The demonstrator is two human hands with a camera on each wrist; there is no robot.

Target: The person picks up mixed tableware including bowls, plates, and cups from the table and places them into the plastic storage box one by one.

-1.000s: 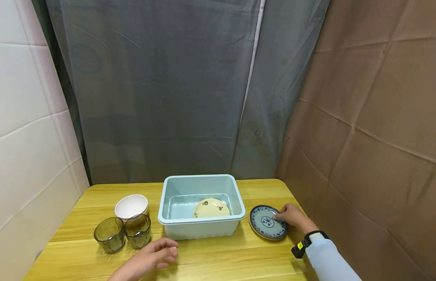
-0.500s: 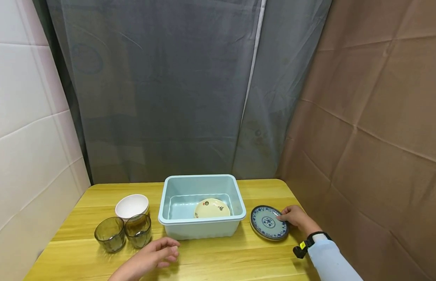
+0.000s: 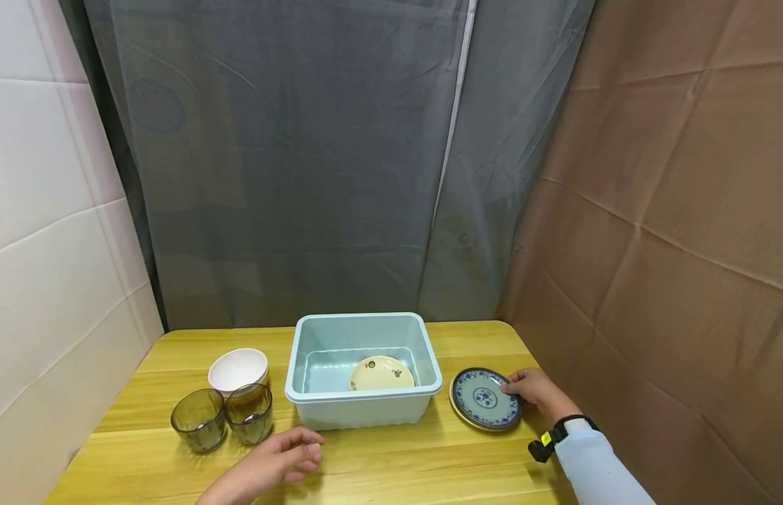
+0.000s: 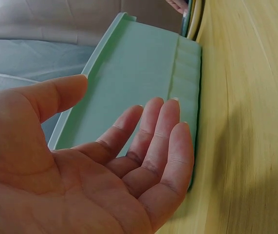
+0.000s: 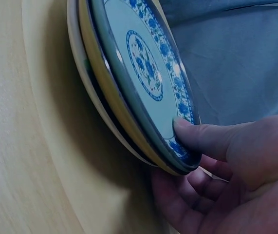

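Note:
A blue-patterned plate [image 3: 485, 398] lies on top of a small stack at the right of the table. Its right rim is pinched by my right hand [image 3: 535, 390], thumb [image 5: 204, 139] on the upper face and fingers curled below the edge. Under it, a yellowish plate [image 5: 104, 80] and a cream plate [image 5: 83, 68] show their rims. My left hand [image 3: 271, 459] holds nothing, its fingers relaxed in front of the light blue plastic basin [image 3: 362, 414]. In the left wrist view the palm [image 4: 80, 185] faces the camera beside the basin's side.
Inside the basin is a cream plate with small printed motifs [image 3: 381, 375]. To the left stand two smoky glass cups [image 3: 198, 421] and a white bowl [image 3: 238, 369]. Grey cloth [image 3: 290, 175] hangs behind the wooden table [image 3: 391, 463], with brown cloth [image 3: 681, 245] on the right.
The blue-patterned plate has slid slightly right on its stack with my right hand, baring more of a pale rim at the left. My left hand has stayed in place.

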